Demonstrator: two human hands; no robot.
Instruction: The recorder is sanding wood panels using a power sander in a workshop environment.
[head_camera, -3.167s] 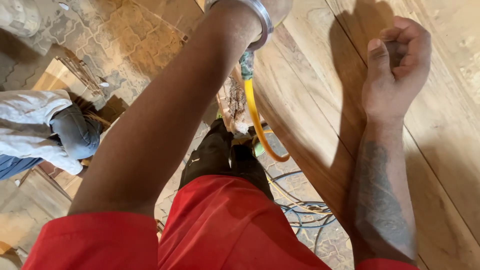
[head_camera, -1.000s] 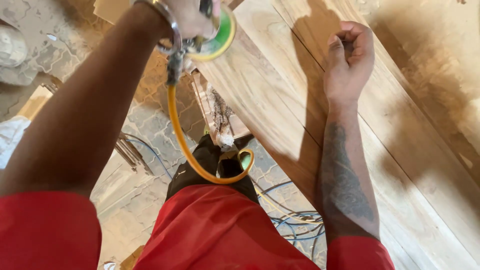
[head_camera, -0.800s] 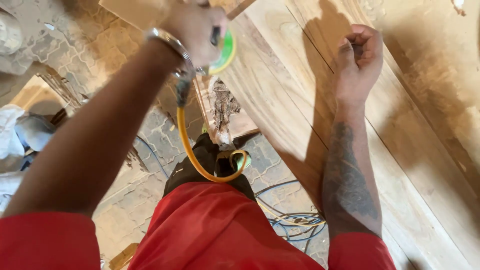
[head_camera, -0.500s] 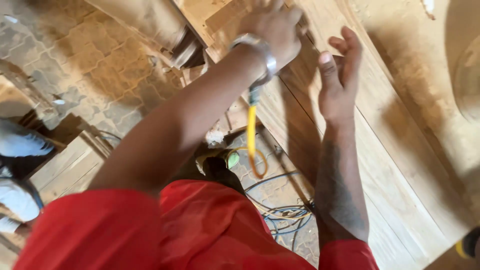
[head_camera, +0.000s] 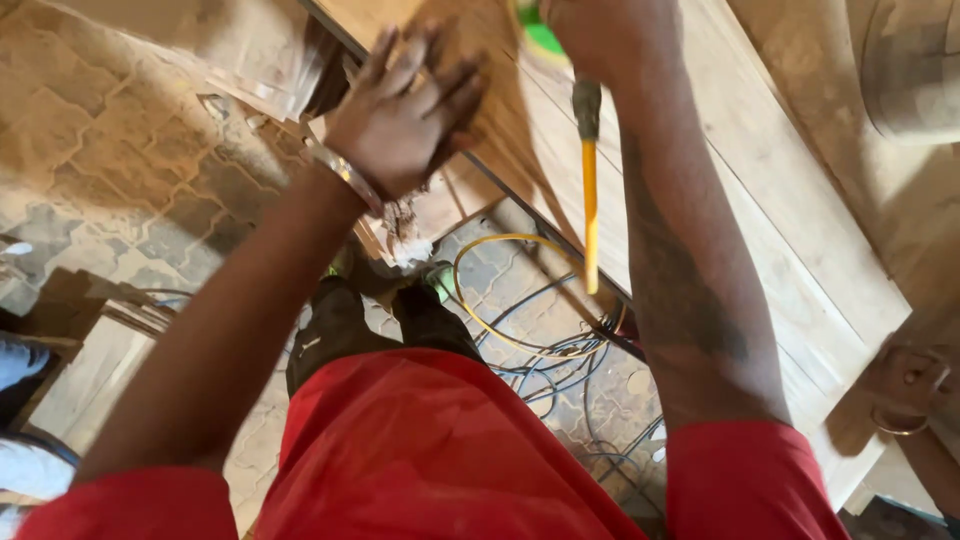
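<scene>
While both arms reach forward, left hand (head_camera: 405, 115) lies spread, fingers wide, flat on the pale smooth-planed wooden board (head_camera: 760, 200).
Right hand (head_camera: 600, 35) grips a green-bodied power tool (head_camera: 540, 30) on that board; its stiff yellow hose (head_camera: 590, 215) loops down over grey paving.

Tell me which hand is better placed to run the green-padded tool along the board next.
Right. The right hand grips the green-padded tool over the wooden board, with its yellow hose trailing down. The left hand is open at the board's edge, its fingers spread, holding nothing.
</scene>
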